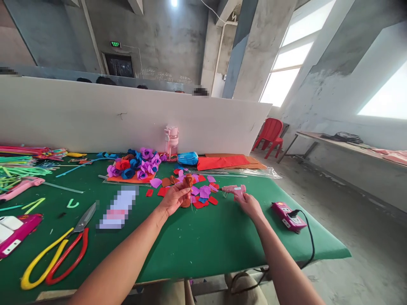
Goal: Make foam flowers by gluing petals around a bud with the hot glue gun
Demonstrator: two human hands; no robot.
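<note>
Near the middle of the table, my left hand [174,198] pinches a brown paper flower [188,181], with a thin stem pointing down below the fingers. My right hand [250,206] is closed on a pink hot glue gun [235,190], whose nozzle points left. Between and behind the hands lie loose crepe-paper petals [204,192] in purple, red, brown and blue. Behind my left hand is a heap of finished paper flowers [146,163] in purple, blue and red, on an orange sheet.
Large scissors [71,243] with yellow and red handles lie at left, beside a blurred-out rectangle [119,207]. Bundles of coloured sticks [23,171] fill the far left. A power strip [288,216] with a black cable sits at right. A white partition [133,118] borders the back.
</note>
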